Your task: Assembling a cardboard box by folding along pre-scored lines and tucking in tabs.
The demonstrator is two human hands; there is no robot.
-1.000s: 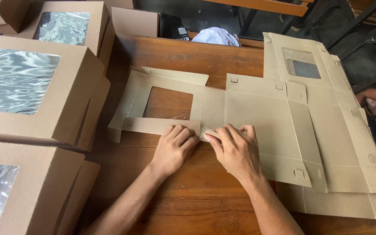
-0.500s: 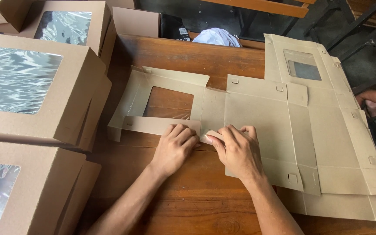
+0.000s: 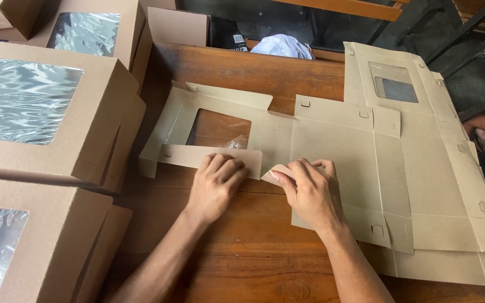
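Hiding flap edges: hands (image 3: 265, 182) over box blank (image 3: 332, 146)

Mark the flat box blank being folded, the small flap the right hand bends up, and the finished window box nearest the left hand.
flat box blank (image 3: 332, 151), head view, bare centre panel.
small flap (image 3: 277, 171), head view, raised tip.
finished window box (image 3: 94, 120), head view, cardboard top beside the film window.

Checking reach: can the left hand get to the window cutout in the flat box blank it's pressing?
Probably yes. The left hand rests on the folded flap, and the window cutout lies just beyond its fingertips with nothing between.
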